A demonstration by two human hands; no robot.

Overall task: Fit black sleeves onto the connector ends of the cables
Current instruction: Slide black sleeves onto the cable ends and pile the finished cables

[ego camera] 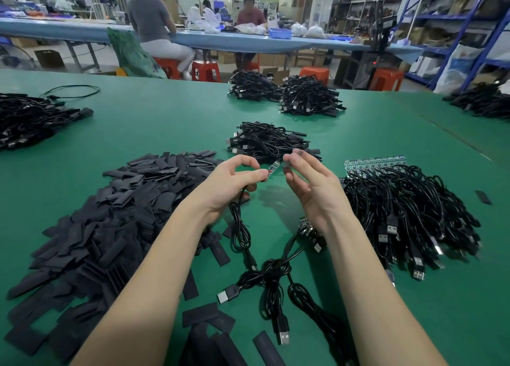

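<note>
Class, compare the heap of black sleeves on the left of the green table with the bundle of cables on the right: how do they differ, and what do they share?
The heap of black sleeves is made of flat, short, matte strips; the bundle of cables is made of long, round, glossy cords, coiled and tangled. The sleeves are plain pieces, while the cables end in metal USB plugs and small green circuit boards. Both are black and lie loose on the green table.

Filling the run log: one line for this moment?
left hand: pinches board | right hand: holds sleeve | sleeve: at board tip, not on

Green table (165,122), black sleeve pile (110,213) at left, cable bundles (408,213) at right & far side
</note>
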